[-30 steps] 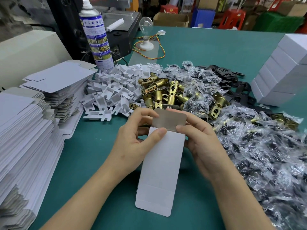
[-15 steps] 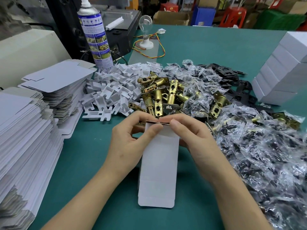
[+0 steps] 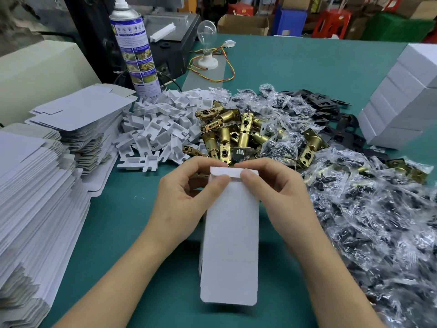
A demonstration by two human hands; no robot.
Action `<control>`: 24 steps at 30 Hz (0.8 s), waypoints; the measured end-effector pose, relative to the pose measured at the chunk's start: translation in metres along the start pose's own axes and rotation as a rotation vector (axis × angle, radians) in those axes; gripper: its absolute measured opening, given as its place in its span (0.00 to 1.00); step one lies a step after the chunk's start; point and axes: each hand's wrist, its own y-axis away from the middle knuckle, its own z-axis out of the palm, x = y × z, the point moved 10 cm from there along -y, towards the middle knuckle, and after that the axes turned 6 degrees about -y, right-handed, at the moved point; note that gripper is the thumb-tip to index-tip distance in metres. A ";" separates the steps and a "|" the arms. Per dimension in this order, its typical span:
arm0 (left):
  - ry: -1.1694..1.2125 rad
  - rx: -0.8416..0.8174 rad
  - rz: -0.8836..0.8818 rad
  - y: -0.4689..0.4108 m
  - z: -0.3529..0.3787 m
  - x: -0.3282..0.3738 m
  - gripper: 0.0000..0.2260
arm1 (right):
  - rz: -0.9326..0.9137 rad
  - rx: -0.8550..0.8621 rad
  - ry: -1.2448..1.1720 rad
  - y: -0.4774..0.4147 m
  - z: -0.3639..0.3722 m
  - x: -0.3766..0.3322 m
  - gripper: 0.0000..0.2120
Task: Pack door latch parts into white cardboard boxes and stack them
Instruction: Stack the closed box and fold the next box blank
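Observation:
A long white cardboard box (image 3: 230, 237) stands partly formed over the green table, its near flap hanging open. My left hand (image 3: 182, 197) and my right hand (image 3: 279, 197) pinch its far end, both thumbs pressing the white end flap (image 3: 233, 172) down over the opening. Just beyond lies a heap of brass door latches (image 3: 234, 136). White plastic inserts (image 3: 160, 129) are piled to the left of them. Clear bags of dark small parts (image 3: 369, 209) spread across the right. Black metal plates (image 3: 331, 105) lie further back.
Stacks of flat white box blanks (image 3: 33, 204) fill the left side. A stack of closed white boxes (image 3: 406, 100) stands at the right. A spray can (image 3: 134, 48), a bulb on a wired base (image 3: 207, 43) and a dark machine (image 3: 170, 36) stand behind the piles.
The end flap, upright with its grey inside showing one second ago, is now folded down over the box's far end. The box has drawn nearer and both thumbs have closed on the fold.

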 end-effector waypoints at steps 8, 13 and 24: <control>-0.039 -0.022 0.059 0.001 0.002 0.006 0.20 | -0.015 0.040 -0.006 -0.001 -0.005 0.000 0.05; -0.198 -0.025 0.174 0.003 0.005 0.014 0.12 | -0.068 0.009 0.074 -0.001 -0.003 -0.008 0.06; -0.336 0.060 0.339 0.007 -0.001 0.033 0.07 | -0.033 0.042 0.066 0.002 -0.001 -0.008 0.05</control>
